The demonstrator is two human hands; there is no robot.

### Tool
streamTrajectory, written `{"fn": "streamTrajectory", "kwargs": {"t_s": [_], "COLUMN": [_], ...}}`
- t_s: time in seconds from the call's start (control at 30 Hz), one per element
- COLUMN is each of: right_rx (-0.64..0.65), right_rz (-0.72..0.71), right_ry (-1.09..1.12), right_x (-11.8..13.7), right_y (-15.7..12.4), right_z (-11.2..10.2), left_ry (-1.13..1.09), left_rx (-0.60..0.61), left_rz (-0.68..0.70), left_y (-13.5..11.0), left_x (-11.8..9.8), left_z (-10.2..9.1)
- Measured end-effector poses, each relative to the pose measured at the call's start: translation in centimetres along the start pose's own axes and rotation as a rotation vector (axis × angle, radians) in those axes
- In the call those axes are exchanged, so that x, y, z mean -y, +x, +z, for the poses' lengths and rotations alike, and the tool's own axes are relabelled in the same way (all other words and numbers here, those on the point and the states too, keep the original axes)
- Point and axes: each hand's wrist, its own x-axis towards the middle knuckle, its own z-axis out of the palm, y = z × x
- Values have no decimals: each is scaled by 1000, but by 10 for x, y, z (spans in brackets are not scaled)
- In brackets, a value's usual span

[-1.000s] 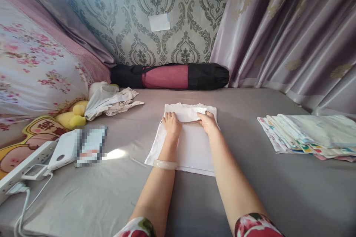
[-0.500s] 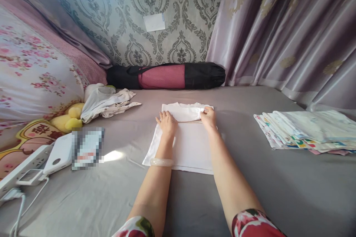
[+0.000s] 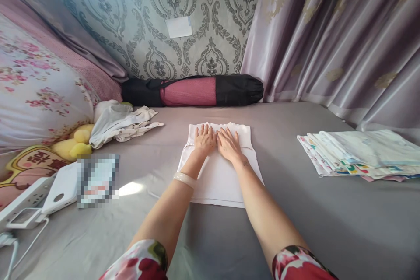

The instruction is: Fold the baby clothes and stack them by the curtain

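A white shirt [image 3: 226, 183] lies spread on the grey bed sheet [image 3: 216, 245] in front of me, its sleeves folded inward across the upper part. My left hand [image 3: 205, 141] rests flat on the folded upper part, fingers stretched away from me. Right beside it, my right hand [image 3: 229, 143] lies flat on the same part, fingers apart. The two hands nearly meet at the middle of the shirt. Neither hand grips the cloth. Parts of the shirt are covered by my hands and forearms.
To the right lies a stack of folded clothes [image 3: 367, 153]. A crumpled pale garment [image 3: 121, 124], yellow plush toy [image 3: 74, 144], white power bank [image 3: 62, 190] and power strip [image 3: 28, 199] are at left. A black and pink rolled bag [image 3: 188, 92] lies along the wall.
My right hand has let go of the sleeve end at the right and moved left to lie flat. My left hand has shifted slightly right and forward. The view has shifted slightly.
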Motion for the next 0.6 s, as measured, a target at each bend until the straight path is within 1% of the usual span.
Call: {"fn": "streamTrajectory", "kwargs": {"t_s": [0.1,0.27,0.33,0.6], "right_rx": [49,59,63,73], "right_rz": [26,34,37,38], "right_ry": [-41,-70,-73,-60], "right_x": [2,1,0,-1], "right_y": [-1,0,-1,0], "right_z": [4,8,8,9], "left_ry": [-8,-32,-46,-37], "left_rx": [36,78,100,199], "left_rz": [9,40,45,-14], "left_y": [-1,4,10,33], "left_x": [9,24,33,79], "left_z": [8,13,13,8]}}
